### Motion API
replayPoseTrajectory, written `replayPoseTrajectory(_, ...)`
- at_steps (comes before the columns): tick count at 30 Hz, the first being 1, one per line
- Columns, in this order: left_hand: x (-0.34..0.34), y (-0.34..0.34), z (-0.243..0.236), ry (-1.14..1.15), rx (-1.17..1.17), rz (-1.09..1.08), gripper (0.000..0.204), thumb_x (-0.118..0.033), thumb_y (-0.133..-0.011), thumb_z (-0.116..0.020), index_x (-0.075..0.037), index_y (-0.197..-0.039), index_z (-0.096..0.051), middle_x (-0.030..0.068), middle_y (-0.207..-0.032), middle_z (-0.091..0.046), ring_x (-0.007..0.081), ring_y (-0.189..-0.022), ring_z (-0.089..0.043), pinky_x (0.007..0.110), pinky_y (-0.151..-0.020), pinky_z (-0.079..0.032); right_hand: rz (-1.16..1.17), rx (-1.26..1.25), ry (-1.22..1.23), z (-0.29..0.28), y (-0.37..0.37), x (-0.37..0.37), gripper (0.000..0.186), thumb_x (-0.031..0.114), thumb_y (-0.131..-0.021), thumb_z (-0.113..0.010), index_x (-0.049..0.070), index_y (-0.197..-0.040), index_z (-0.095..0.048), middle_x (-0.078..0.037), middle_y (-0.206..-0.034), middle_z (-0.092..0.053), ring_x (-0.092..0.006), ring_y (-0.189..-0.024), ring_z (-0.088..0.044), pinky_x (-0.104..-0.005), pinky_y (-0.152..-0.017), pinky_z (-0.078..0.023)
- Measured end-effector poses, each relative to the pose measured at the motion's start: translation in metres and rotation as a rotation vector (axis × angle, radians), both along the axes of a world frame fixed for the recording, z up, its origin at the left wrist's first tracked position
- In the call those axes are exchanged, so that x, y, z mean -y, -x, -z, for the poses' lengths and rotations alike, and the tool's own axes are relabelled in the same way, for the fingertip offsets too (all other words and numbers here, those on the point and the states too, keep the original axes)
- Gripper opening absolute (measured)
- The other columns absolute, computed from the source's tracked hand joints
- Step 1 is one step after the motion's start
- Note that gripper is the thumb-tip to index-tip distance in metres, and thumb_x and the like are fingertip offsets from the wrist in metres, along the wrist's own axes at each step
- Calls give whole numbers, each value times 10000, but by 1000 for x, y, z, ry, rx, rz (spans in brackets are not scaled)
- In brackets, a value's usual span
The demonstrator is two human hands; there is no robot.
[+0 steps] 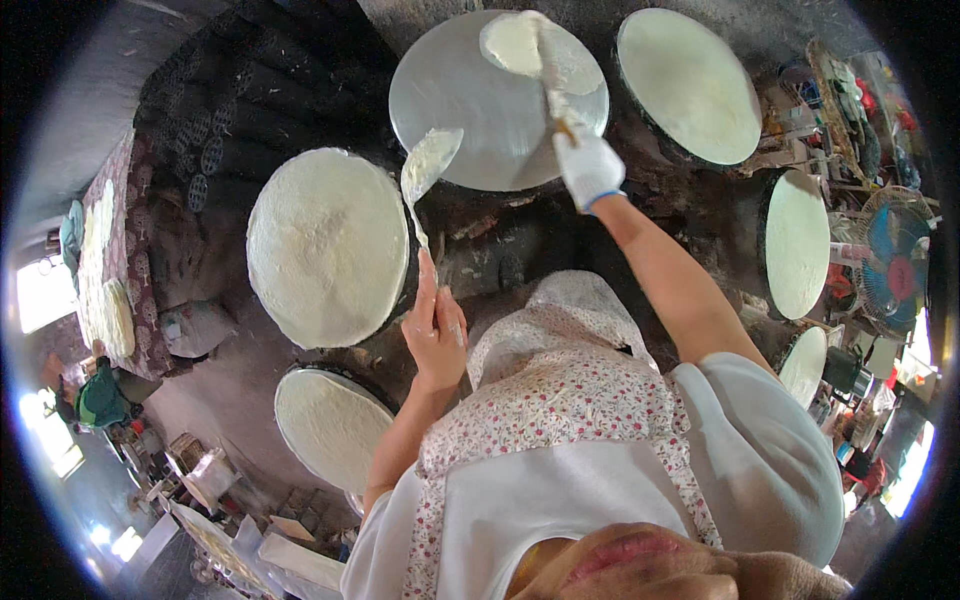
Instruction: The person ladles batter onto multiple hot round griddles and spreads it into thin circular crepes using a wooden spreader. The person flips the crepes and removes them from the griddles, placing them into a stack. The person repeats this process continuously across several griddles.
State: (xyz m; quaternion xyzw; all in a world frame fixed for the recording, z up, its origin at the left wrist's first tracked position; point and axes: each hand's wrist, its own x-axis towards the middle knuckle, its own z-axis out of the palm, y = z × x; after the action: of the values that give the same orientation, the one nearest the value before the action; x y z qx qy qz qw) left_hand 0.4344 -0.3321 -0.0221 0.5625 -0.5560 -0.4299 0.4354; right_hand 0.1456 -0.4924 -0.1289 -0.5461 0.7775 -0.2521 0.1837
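Observation:
A round grey griddle [470, 95] lies in front of me, with a patch of pale batter [510, 45] at its far right. My right hand [590, 165], in a white glove, is closed round the handle of a batter-coated spreader [552, 75]. The spreader's blade reaches across the batter to the far rim. My bare left hand [438, 330] grips the thin handle of a batter-covered ladle [432, 162]. Its bowl is at the griddle's near left edge; whether they touch I cannot tell. Smears of batter mark the left fingers.
Round griddles covered with pale sheets surround me: one at left [325, 250], one lower left [332, 428], one far right [690, 85], one at right [797, 245]. Dark honeycomb briquettes [235, 115] are stacked far left. Folded pale sheets [112, 310] lie on a patterned cloth. A fan [890, 260] stands right.

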Motion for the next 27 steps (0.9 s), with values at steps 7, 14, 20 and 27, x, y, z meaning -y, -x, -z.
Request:
replayPoseTrajectory(7, -20, -10, 4, 4, -9, 1, 527, -55, -1124, -436, -61, -1649, -388, -27, -609, -444, 42, -484, -407, 244, -457, -354, -104, -9, -99, -41, 12, 17, 450, 402, -1022, -499, 230, -1405, -661, -205, -1067, -764, -408, -969, -743, -500, -877, -579)
replayPoseTrajectory(14, -13, 17, 7, 25, 3, -39, 538, -57, -1112, -468, -60, -1645, -393, -46, -636, -403, 41, -492, -406, 233, -438, -351, -239, -120, -86, -18, -12, 41, 436, 435, -1035, -477, 244, -1378, -666, -173, -1040, -774, -394, -934, -746, -522, -844, -573)
replayPoseTrajectory(20, -32, 32, -3, -17, 56, -141, 549, -42, -1093, -455, -19, -1637, -386, -33, -590, -441, 38, -472, -420, 241, -432, -341, -347, -217, -208, -29, 35, 39, 427, 393, -1035, -468, 204, -1352, -682, -182, -1043, -776, -386, -932, -745, -532, -834, -574)
replayPoseTrajectory(27, -42, 63, 3, 26, 17, -174, 544, -114, -1126, -482, 4, -1641, -355, -32, -612, -455, 41, -463, -421, 232, -434, -350, -503, -136, 58, -20, 56, 52, 469, 454, -1044, -478, 224, -1416, -649, -169, -1019, -775, -381, -931, -748, -489, -865, -584)
